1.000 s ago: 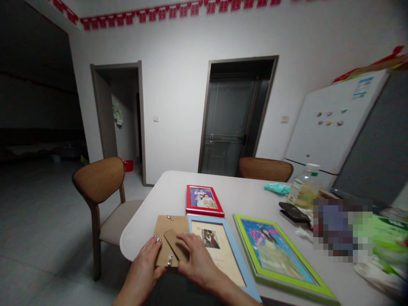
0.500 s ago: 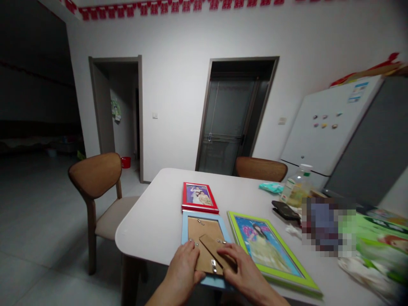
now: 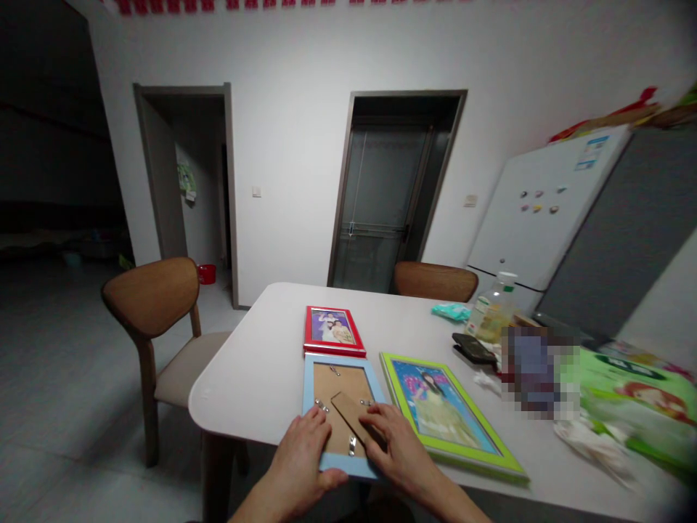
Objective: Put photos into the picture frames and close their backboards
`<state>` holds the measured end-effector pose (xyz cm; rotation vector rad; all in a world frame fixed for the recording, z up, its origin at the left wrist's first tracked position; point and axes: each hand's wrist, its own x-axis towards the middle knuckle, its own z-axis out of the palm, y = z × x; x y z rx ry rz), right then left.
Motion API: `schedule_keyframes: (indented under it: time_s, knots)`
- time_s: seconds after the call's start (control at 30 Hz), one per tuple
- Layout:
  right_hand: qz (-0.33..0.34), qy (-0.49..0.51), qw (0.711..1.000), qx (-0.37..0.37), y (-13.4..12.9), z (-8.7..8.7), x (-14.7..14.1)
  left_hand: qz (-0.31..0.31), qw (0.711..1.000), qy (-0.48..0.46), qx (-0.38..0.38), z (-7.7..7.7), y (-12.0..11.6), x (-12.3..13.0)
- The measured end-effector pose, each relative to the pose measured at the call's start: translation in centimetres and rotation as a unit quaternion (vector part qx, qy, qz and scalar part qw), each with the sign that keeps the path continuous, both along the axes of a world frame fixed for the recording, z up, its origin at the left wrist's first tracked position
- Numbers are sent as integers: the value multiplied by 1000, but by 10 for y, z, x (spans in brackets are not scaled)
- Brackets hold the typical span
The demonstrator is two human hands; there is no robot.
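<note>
A light blue picture frame [image 3: 370, 374] lies face down at the table's near edge, its brown backing board [image 3: 338, 381] showing, with small metal clips around it. A brown stand leg [image 3: 348, 410] lies slantwise on the board. My left hand [image 3: 302, 454] rests on the frame's left side, fingers extended beside the left metal clip [image 3: 321, 404], thumb spread at the lower border. My right hand [image 3: 397, 447] has curled fingers and thumb at the stand leg's lower part, which they partly hide. Beyond is a red picture frame [image 3: 335, 350]; to the right, a green picture frame [image 3: 484, 460].
At the table's right stand a bottle of yellowish liquid [image 3: 493, 309], a dark pouch-like item [image 3: 475, 349], a teal packet [image 3: 451, 311], crumpled white tissue [image 3: 591, 447] and a green package [image 3: 626, 374]. Wooden chairs are at the left [image 3: 152, 294] and far side [image 3: 435, 280].
The view has shifted slightly to the right. My left fingers have drawn back from the left clip, and my left thumb has slid off the board to the lower border. My right hand stays at the stand leg.
</note>
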<state>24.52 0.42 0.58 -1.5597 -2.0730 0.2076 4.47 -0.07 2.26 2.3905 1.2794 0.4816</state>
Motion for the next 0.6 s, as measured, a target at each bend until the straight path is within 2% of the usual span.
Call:
schedule_keyframes:
  time_s: [0.1, 0.2, 0.4, 0.6]
  knots:
    - [-54, -14, 998, 9, 12, 3, 2, -4, 1000, -14, 9, -7, 3, -2]
    - [-80, -33, 996, 12, 25, 4, 6, -5, 999, -33, 22, -14, 5, -4]
    - [-89, -56, 994, 3, 47, -1, 11, -14, 998, -56, 39, -21, 7, -6]
    - [-82, -70, 994, 17, 49, -2, 11, 8, 997, -62, 49, -17, 1, -6]
